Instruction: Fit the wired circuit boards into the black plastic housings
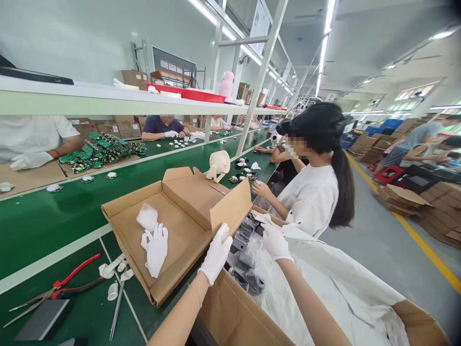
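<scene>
A shallow cardboard box [185, 223] lies open on the green workbench [36, 235], its flaps raised at the far and right sides. The left hand [217, 253], in a white glove, is at the right edge of this box, fingers extended and close together, seemingly laid on the rim with nothing pinched in them. The right hand [275, 241], gloved the same way, is further right of the box, reaching over a deep carton [239, 310]; its fingers are bent, and whether they pinch the white material at their tips cannot be told. Dark items in clear plastic bags [247, 262] fill the part of the carton just right of the box, between the two hands, and a white plastic liner [320, 274] spreads over the carton's side farther from the box. Inside the box, toward its left side, lie an empty white glove [157, 250] and a crumpled white wad [147, 217] touching it. Left of the box are red-handled pliers [54, 292], a dark gray rectangular block [43, 319], white finger cots [113, 290] and, nearer to the box, metal tweezers [117, 310]. Just beyond the box's far flap stands a cream desk fan [219, 164]; well beyond its left side is a heap of green circuit boards [97, 151]. A co-worker in a white top [306, 192] sits beyond the box to its right.
</scene>
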### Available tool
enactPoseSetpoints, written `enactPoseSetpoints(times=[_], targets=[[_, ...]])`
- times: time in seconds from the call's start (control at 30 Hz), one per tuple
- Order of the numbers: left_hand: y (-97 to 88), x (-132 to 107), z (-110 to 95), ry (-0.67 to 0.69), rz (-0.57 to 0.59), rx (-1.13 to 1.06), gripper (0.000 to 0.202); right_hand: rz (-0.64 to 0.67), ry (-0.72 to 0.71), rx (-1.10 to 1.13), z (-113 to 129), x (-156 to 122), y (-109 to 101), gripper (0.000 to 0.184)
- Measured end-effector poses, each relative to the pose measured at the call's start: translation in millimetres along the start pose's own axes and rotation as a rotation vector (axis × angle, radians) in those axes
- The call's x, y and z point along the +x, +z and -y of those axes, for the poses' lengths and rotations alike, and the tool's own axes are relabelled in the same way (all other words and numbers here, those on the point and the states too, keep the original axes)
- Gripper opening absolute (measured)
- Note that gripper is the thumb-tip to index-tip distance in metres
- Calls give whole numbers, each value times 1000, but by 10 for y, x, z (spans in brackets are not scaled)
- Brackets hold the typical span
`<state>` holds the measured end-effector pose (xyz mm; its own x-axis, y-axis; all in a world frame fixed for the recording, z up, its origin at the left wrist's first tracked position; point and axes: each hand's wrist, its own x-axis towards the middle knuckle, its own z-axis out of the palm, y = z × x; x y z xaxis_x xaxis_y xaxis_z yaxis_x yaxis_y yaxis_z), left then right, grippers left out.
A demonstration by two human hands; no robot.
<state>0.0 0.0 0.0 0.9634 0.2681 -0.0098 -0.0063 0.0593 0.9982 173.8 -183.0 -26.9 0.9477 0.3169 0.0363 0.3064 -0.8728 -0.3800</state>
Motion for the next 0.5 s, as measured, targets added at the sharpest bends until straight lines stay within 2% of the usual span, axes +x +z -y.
enactPoseSetpoints(times=[0.1, 0.23, 0.37, 0.5], targets=[[12, -75, 56, -16, 28, 49, 62, -34, 7, -56, 44, 121, 8, 45], [50, -110, 110, -21, 16, 100, 59, -6, 52, -135, 107, 278, 32, 47], [76, -98, 118, -22, -4, 104, 58, 74, 94, -205, 174, 354, 92, 49], [90, -106, 122, -18, -32, 109, 56, 212, 144, -257, 188, 418, 77, 59]])
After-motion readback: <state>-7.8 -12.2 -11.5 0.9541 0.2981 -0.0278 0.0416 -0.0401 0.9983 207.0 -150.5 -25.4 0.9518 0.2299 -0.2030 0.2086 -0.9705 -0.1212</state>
